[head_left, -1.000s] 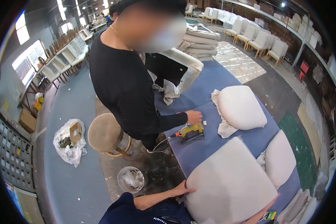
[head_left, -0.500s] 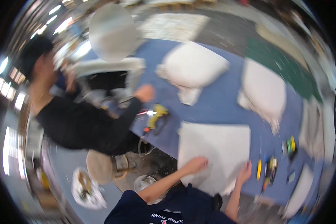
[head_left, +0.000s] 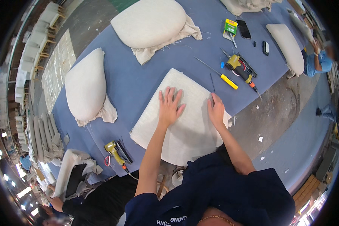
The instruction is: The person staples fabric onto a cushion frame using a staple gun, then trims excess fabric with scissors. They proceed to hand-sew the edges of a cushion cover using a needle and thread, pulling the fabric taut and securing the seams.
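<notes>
In front of me a cream fabric-covered seat cushion (head_left: 188,128) lies on the blue table, its near edge overhanging toward my body. My left hand (head_left: 169,108) rests palm down on its top, fingers spread. At the cushion's right edge lies my right hand (head_left: 216,112), fingers stretched out along the border and gripping nothing. Just beyond that hand are a long thin tool with a yellow handle (head_left: 229,81) and an olive-yellow staple gun (head_left: 240,67) with an orange hose fitting. A little loose fabric shows by the cushion's right corner.
Other cream cushions with loose fabric edges (head_left: 87,84) (head_left: 150,23) (head_left: 287,47) lie around the table (head_left: 132,75). A second staple gun (head_left: 117,153) sits left of me. Farther right are a green-yellow box (head_left: 230,28) and a phone (head_left: 244,29). A co-worker in black (head_left: 101,199) handles a padded frame (head_left: 69,169).
My view has swung to the right and the picture is sharper. My left hand, earlier with curled fingers above the cushion, now lies spread on it. My right hand stays at its right edge.
</notes>
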The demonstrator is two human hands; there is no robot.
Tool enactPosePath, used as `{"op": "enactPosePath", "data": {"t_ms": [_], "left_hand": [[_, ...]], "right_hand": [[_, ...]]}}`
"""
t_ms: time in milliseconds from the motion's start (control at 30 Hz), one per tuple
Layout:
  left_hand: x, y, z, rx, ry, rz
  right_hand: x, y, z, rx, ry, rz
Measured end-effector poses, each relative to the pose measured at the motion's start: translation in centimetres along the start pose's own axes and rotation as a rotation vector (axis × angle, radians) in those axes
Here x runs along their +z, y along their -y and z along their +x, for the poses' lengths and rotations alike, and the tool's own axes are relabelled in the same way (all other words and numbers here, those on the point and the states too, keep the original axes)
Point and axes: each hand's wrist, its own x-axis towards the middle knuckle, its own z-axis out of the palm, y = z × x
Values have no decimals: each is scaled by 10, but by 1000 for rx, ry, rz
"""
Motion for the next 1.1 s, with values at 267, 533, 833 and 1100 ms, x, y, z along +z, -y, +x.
{"op": "enactPosePath", "data": {"t_ms": [267,533,833,1100], "left_hand": [[3,33,59,-165,-102,-134],[35,96,137,-205,-13,-570],[23,106,81,-458,105,-602],[-31,109,-8,-691,381,-477]], "right_hand": [[64,32,48,-61,-22,-179],[111,87,105,-56,131,-182],[113,82,119,50,223,-116],[62,69,119,101,492,-162]]}}
